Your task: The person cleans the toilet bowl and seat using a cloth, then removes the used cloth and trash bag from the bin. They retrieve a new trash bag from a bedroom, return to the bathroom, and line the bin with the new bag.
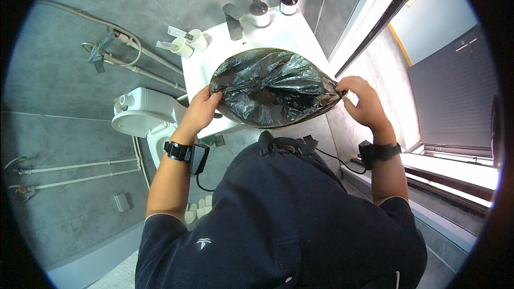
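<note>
A black plastic bag (273, 84) is spread wide between my two hands, above the white washbasin (196, 72). Its mouth faces up, with creased film and a dark hollow in the middle. My left hand (202, 108) pinches the left edge of the bag between thumb and fingers. At the opposite end, my right hand (361, 98) grips a gathered corner with its fingertips, the thumb a little apart. Much of the basin's bowl is hidden beneath the bag. A black device is strapped on each of my wrists.
Behind the bag stand a dark faucet (233, 22) and two pump bottles, one brown and white (259, 12), the other (289, 0) farther right. Two cups (182, 48) with toothbrushes sit at the basin's left corner. A toilet (150, 108) is on the left; a doorway frame (361, 28) rises on the right.
</note>
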The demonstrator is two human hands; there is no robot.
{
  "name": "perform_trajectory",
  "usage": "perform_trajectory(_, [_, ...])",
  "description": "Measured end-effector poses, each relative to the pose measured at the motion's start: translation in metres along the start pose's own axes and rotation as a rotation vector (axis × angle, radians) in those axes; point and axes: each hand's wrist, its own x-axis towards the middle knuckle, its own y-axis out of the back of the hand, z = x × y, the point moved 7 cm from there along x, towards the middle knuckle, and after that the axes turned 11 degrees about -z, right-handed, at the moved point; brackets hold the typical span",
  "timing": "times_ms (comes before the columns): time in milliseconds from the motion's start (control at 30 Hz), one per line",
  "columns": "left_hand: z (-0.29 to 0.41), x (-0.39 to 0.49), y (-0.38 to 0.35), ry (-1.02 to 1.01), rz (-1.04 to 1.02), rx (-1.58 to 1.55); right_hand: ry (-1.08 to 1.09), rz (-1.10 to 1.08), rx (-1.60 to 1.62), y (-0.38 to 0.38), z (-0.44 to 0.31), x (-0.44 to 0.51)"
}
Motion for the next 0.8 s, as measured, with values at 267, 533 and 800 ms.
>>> perform_trajectory(267, [0.006, 0.006, 0.004, -0.153, 0.029, 0.225, 0.470, -0.674, -0.048, -0.065, -0.085, 0.080])
perform_trajectory(533, [0.003, 0.001, -0.006, 0.052, -0.024, 0.013, 0.221, -0.850, -0.560, -0.102, -0.042, 0.145])
perform_trajectory(800, [0.001, 0.002, -0.006, 0.060, 0.027, -0.060, 0.074, -0.144, 0.394, 0.010, 0.000, 0.093])
